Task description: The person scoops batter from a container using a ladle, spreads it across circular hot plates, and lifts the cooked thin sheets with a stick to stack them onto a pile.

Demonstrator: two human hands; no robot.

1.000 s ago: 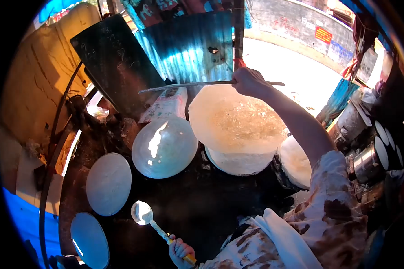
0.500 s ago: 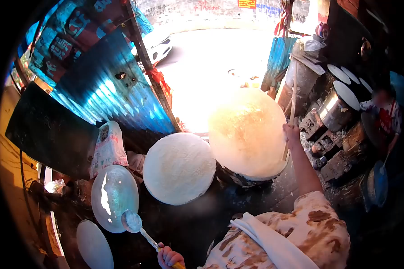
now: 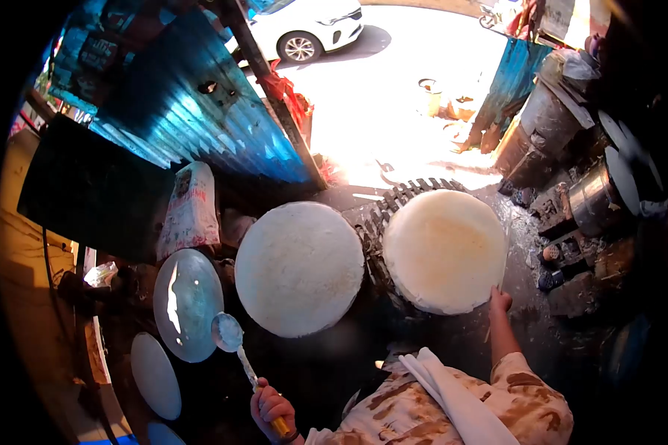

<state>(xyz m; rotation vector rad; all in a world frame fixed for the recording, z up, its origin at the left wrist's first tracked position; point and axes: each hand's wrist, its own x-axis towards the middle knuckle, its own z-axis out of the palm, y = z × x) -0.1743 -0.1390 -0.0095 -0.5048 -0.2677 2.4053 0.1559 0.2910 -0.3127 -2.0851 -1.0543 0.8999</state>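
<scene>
My left hand (image 3: 272, 409) is closed round the yellow-ended handle of a ladle (image 3: 228, 332). The ladle's whitish bowl is raised beside a round vessel (image 3: 189, 304) with a glossy, pale surface. At the near right edge of a round cream-coloured disc (image 3: 445, 252), browned in the middle, my right hand (image 3: 500, 299) grips a thin wooden stick (image 3: 507, 256). The stick runs along that edge, partly hidden by the fingers. Left of this disc lies a second pale round (image 3: 299, 268), with a rough whitish surface. Neither hand touches it.
A dark slatted rack (image 3: 416, 194) shows behind the browned disc. A white oval disc (image 3: 156, 375) is at lower left, near a printed sack (image 3: 191, 208). Metal drums (image 3: 601, 196) and bricks stand at right. Outside is a white car (image 3: 304, 33).
The browned disc looks smaller and lower, showing the rack behind it. My right hand has come down with the stick. The ladle is slightly higher. The view has shifted; more of the car shows.
</scene>
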